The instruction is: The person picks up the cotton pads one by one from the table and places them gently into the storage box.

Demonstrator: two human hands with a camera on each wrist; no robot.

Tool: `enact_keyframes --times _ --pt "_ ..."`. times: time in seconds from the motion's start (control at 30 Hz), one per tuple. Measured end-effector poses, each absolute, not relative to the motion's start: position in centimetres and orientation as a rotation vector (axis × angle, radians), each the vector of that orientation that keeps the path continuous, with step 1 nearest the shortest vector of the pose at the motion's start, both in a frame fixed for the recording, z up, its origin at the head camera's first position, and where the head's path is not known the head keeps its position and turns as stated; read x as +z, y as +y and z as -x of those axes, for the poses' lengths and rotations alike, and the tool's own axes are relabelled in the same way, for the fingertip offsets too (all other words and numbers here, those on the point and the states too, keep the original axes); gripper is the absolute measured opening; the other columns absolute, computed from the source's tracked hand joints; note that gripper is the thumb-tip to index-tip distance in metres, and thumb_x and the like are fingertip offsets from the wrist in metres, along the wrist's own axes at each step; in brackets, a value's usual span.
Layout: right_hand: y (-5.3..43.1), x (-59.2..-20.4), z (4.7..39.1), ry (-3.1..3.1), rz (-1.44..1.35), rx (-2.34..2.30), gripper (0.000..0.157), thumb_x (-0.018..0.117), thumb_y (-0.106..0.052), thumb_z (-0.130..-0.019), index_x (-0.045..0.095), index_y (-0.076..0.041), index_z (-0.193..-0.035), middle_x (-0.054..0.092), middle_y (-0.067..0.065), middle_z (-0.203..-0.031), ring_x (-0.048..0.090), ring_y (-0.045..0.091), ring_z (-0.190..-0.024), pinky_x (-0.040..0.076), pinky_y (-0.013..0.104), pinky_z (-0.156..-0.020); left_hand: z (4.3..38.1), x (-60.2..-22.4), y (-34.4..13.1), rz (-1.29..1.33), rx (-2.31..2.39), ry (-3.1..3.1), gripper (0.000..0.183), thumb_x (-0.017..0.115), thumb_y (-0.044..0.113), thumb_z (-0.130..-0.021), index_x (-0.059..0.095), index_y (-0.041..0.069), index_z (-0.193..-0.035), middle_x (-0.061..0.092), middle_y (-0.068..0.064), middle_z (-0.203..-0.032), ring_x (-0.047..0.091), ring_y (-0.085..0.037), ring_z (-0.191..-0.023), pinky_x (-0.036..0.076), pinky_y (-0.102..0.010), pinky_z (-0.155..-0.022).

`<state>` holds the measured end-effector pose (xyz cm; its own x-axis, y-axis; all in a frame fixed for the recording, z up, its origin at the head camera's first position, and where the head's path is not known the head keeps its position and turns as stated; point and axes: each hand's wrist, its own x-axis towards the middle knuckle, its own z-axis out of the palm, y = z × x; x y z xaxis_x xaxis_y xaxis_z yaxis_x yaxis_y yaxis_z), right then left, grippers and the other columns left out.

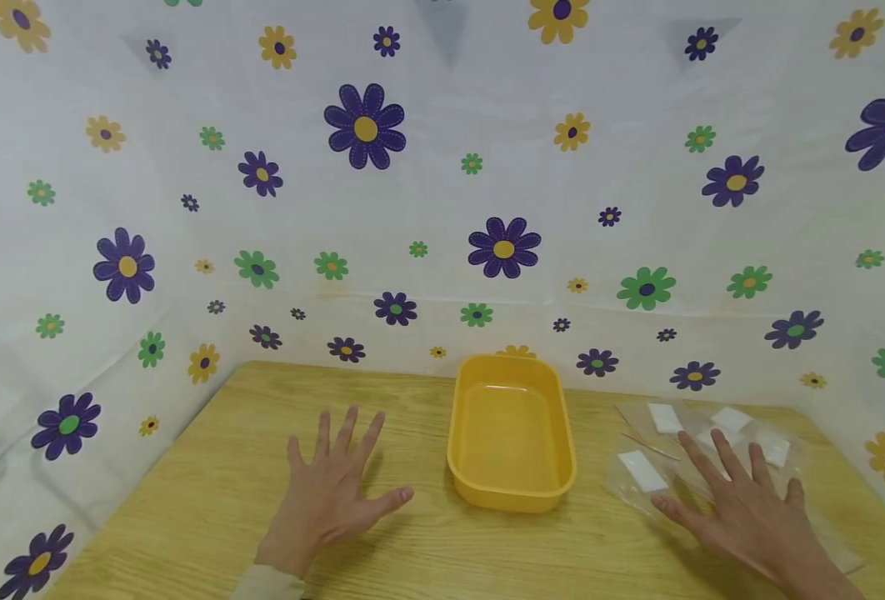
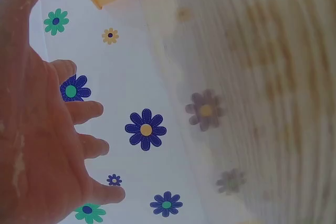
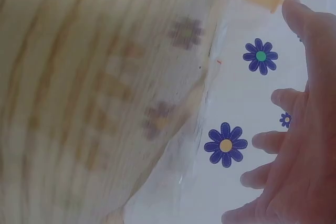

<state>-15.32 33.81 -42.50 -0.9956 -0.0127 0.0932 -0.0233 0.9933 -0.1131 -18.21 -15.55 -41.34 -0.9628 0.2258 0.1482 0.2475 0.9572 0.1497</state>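
Note:
My left hand (image 1: 332, 492) is held palm down over the left part of the wooden table (image 1: 210, 500), fingers spread and straight, holding nothing. To its right stands a yellow plastic basin (image 1: 512, 500) with nothing inside. Over on the right, my right hand (image 1: 750, 521) has its fingers spread above several clear plastic bags (image 1: 615, 479) that bear white labels (image 1: 642, 471). It partly hides them, and what they contain cannot be made out. In the wrist views the left palm (image 2: 42, 145) and the right palm (image 3: 299, 166) both show extended fingers with nothing gripped.
A white cloth (image 1: 427, 200) printed with purple, yellow and green flowers hangs behind the table and along both sides. The basin stands near the back edge, between the hands. A thin brown strip (image 1: 648, 447) lies among the bags.

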Motion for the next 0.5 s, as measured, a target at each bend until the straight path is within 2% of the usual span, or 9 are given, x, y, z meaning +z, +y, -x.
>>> enact_keyframes --times 0.07,0.23,0.4,0.5 --pt "33.8 -42.5 15.3 -3.039 -0.034 0.168 0.097 0.049 -0.075 -0.093 0.012 -0.021 -0.165 0.02 0.037 -0.162 0.017 0.074 -0.137 0.007 0.095 -0.095 18.3 -41.5 -15.6 0.359 -0.26 -2.981 0.101 0.046 0.087 -0.085 0.023 0.029 -0.164 0.023 -0.016 -0.17 0.017 -0.053 -0.154 0.015 -0.087 -0.109" --pt "33.6 -42.7 15.5 -3.001 -0.111 0.23 0.092 0.054 -0.068 -0.095 0.021 -0.018 -0.164 0.028 0.036 -0.16 0.027 0.07 -0.136 0.02 0.091 -0.096 18.5 -41.5 -15.3 0.374 -0.365 -2.984 0.098 0.049 0.083 -0.087 0.022 0.028 -0.165 0.024 -0.015 -0.17 0.018 -0.05 -0.155 0.017 -0.083 -0.113" --pt "33.1 -42.8 15.9 -2.848 -0.264 0.588 0.076 0.071 -0.047 -0.093 0.044 -0.011 -0.154 0.045 0.031 -0.153 0.043 0.061 -0.133 0.038 0.08 -0.093 19.1 -41.4 -14.2 0.436 -0.592 -2.953 0.095 0.052 0.079 -0.089 0.02 0.032 -0.165 0.027 -0.013 -0.17 0.023 -0.046 -0.155 0.023 -0.077 -0.116" --pt "33.0 -43.0 16.3 -2.747 -0.318 0.697 0.065 0.079 -0.037 -0.09 0.056 -0.009 -0.144 0.057 0.026 -0.144 0.051 0.055 -0.129 0.044 0.072 -0.093 19.4 -41.5 -13.4 0.477 -0.707 -2.934 0.093 0.051 0.079 -0.09 0.02 0.033 -0.164 0.028 -0.011 -0.169 0.026 -0.045 -0.154 0.026 -0.074 -0.116"
